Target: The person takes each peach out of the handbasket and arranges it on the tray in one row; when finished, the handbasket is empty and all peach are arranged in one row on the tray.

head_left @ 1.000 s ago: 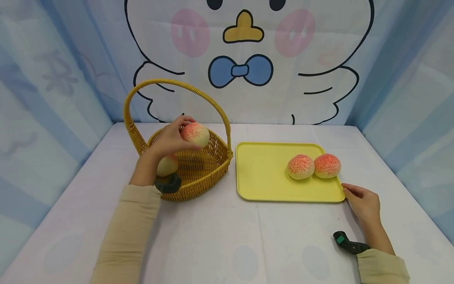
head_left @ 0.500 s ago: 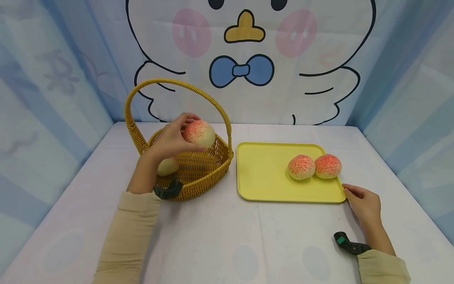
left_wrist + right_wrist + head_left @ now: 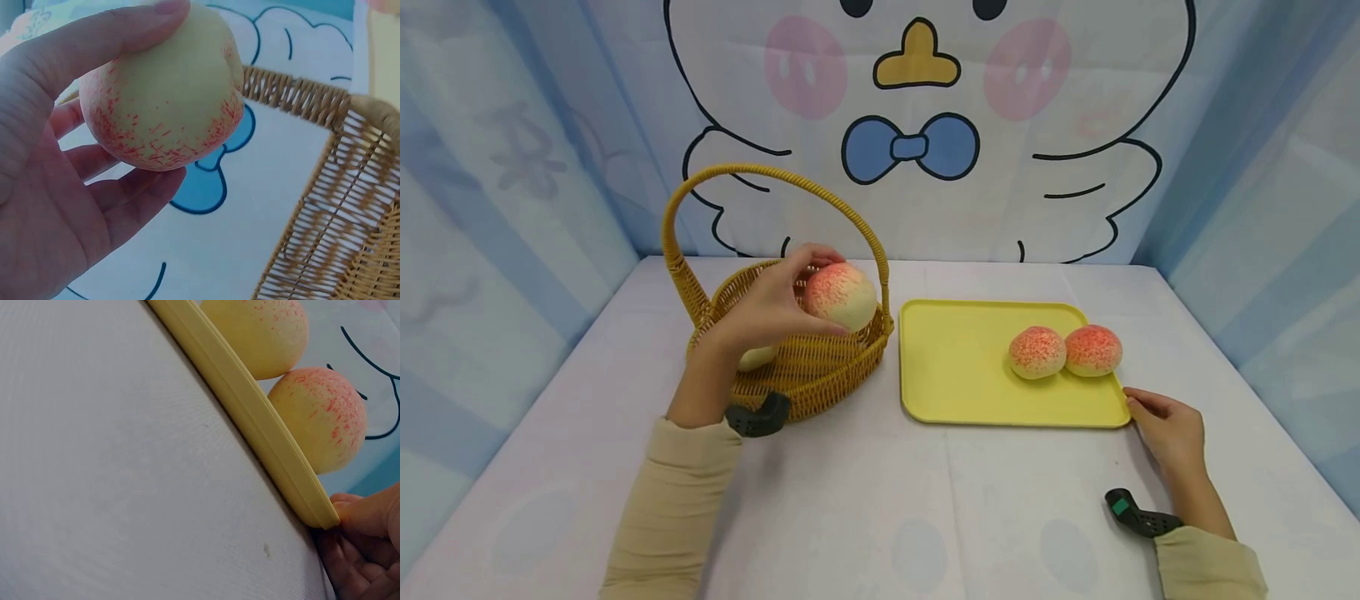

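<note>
The head view takes in my whole layout: a golden-brown woven wicker basket with a tall arched handle, and to its right a flat yellow rectangular tray, both on the white cloth-covered tabletop. Only there can I see the pale round peach inside the basket, partly hidden behind my wrist. The left wrist view instead brings out the smooth cream side and shallow groove of a round red-speckled peach. The right wrist view gives me the tray's rim edge-on, with two red-and-yellow peaches side by side on the tray.

My left grip is spread to the width of the red-speckled peach, thumb on one side, fingers on the other, holding it at the basket's opening near the handle's right foot. My right grip is narrow, pinching the tray's near right corner between thumb and fingers.

My black right wrist device bears a green patch, too small to read. A printed cartoon with a blue bow tie decorates the white backdrop.
</note>
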`<control>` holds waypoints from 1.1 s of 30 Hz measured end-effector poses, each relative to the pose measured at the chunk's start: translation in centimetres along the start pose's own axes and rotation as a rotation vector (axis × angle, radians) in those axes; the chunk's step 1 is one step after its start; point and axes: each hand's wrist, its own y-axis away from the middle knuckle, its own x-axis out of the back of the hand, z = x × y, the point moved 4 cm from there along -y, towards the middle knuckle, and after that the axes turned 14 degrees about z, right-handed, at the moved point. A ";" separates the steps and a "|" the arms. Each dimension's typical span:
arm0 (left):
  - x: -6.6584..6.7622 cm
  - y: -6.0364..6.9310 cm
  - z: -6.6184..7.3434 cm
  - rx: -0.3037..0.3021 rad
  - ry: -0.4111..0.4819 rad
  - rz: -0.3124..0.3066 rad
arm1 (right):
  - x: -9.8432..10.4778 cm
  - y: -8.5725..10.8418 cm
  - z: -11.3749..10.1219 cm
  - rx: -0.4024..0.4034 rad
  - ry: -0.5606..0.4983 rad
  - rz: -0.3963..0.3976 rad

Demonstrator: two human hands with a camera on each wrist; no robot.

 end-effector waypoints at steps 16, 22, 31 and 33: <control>-4.2 -0.2 1.4 -0.130 0.003 -0.108 | 0.1 0.1 -0.3 -0.006 -0.013 0.008; -6.2 -0.3 1.6 -0.153 0.015 -0.135 | 0.2 0.1 -0.3 -0.002 -0.021 0.008; -8.2 -0.3 1.3 -0.146 0.043 -0.116 | 0.2 0.3 -0.1 -0.002 -0.009 0.006; -8.6 -0.3 1.1 -0.139 0.041 -0.113 | 0.2 0.2 -0.1 -0.007 -0.009 0.004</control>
